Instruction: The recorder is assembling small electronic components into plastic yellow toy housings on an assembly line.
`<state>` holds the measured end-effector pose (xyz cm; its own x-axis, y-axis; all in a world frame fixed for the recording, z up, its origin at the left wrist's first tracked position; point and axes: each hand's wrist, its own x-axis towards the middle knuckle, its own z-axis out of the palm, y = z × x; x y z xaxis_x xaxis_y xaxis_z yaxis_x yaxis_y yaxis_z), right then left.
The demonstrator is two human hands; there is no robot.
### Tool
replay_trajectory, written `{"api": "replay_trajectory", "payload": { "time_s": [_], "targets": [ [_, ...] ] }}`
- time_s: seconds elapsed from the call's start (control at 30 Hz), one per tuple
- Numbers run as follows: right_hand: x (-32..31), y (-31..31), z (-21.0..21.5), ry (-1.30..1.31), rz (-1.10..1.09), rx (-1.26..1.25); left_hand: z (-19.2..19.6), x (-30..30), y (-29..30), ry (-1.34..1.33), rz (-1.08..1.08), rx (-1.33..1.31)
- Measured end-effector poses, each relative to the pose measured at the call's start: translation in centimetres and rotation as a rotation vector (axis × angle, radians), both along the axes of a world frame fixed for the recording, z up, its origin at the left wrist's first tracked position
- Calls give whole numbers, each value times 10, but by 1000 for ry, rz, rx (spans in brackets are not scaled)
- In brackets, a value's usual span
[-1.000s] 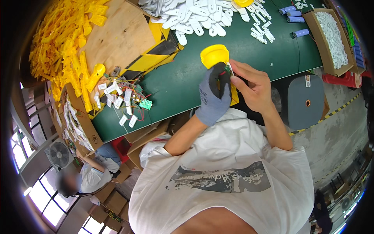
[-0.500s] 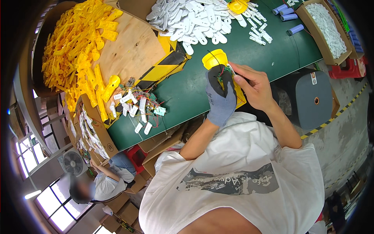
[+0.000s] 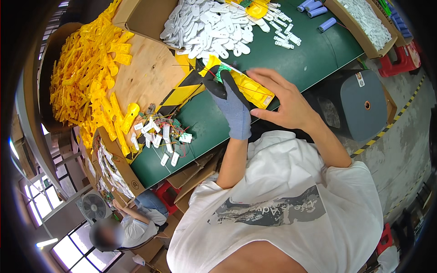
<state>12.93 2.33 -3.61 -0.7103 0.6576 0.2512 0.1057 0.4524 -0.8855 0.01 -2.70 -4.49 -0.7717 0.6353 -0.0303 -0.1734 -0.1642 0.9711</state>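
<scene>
My left hand [image 3: 231, 105], in a grey glove with black fingers, grips a long yellow plastic housing [image 3: 256, 92] above the near edge of the green table [image 3: 207, 116]. A small green circuit board [image 3: 221, 73] with thin wires shows at the housing's far left end, by the gloved fingers. The housing slants down to the right, its hollow side partly visible. My bare right hand [image 3: 287, 101] is open beside its right end, thumb apart from the fingers. Whether the fingertips touch the housing, I cannot tell.
Yellow plastic parts [image 3: 86, 73] are heaped at left on a wooden board [image 3: 145, 59]. Wired white modules [image 3: 166, 136] lie near it. White oval pieces [image 3: 209, 27], small white strips [image 3: 284, 34] and purple cylindrical cells [image 3: 327, 24] lie farther back. A grey stool [image 3: 353, 104] stands at right.
My left hand has moved left with the housing, which has turned to slant down to the right. My right hand has let go of its pinch near the board and opened.
</scene>
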Motion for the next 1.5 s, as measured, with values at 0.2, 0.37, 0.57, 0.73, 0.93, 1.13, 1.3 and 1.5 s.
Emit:
{"api": "replay_trajectory", "payload": {
  "time_s": [0.2, 0.37, 0.57, 0.73, 0.93, 1.13, 1.3, 1.5],
  "targets": [
    [12, 3, -30, 16, -108, 180, 23, 4, -30, 284, -181, -314],
    [23, 22, -30, 5, -104, 298, 43, -12, -65, 502, 11, -371],
    [35, 35, -28, -83, 10, 267, 41, -7, -21, 1562, -441, -475],
    [42, 41, -26, -152, 26, 212, 35, -26, -4, 1375, -672, -398],
    [55, 57, -18, -182, 114, 128, 29, -45, -14, 1144, -699, -336],
    [51, 60, -15, -201, 111, 107, 2, -42, -26, 1006, -545, -263],
    [65, 84, -1, -86, -13, 77, -3, -35, -25, 901, -450, -272],
    [102, 160, 22, -449, -343, 638, 11, -31, -17, 1228, -463, -208]
  ]
}}
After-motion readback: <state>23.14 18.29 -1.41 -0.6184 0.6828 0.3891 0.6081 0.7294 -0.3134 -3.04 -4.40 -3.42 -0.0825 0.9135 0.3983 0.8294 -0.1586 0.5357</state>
